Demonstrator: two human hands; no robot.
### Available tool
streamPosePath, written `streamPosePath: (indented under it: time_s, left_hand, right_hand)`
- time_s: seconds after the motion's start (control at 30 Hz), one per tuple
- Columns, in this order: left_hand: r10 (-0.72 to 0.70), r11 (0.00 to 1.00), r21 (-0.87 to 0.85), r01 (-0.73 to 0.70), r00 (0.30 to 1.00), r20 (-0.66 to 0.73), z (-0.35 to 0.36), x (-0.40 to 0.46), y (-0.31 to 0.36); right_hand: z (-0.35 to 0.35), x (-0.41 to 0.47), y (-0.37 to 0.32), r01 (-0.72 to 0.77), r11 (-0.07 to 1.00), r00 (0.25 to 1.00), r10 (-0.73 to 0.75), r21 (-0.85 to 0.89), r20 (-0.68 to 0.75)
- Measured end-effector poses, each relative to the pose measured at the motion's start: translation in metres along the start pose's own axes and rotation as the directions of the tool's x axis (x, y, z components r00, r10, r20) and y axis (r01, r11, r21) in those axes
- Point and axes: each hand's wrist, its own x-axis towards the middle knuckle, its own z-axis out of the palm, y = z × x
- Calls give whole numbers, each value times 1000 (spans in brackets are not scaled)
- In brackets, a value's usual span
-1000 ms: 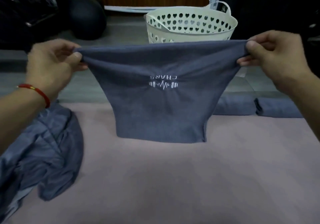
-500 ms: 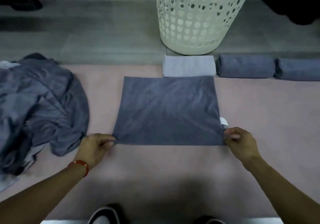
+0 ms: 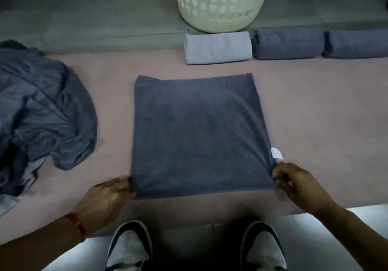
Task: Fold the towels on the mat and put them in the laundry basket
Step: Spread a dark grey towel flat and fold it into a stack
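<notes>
Dim, flat indoor light as I see it through the head camera: the pink mat (image 3: 315,113) and grey towel (image 3: 197,136) read muted and slightly grainy. A soft shadow pools on the mat's near edge just ahead of the shoes (image 3: 129,247), while the pale floor (image 3: 369,224) beside them glares nearly white. Wide-angle distortion bows the mat's far edge and stretches both forearms at the lower corners. Focus is soft throughout; the basket (image 3: 222,4) holes look smeared.

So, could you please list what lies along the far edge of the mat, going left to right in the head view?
Crumpled towel pile → light rolled towel → dark rolled towel → second dark rolled towel.
</notes>
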Motion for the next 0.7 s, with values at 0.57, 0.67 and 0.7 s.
streamPosePath:
  time_s: [0.57,0.67,0.7]
  left_hand:
    - [-710,676,-261,689,704,20,-83,265,-130]
    - [-766,609,-308,731,643,13,-75,287,-133]
    - [-781,596,-310,741,625,-8,-73,291,-134]
  right_hand:
    - [-105,281,-67,-103,992,984,92,-69,-152]
    - [-95,299,-68,-105,986,984,85,-129,-154]
    - [-93,301,-67,-107,987,977,83,-119,-195]
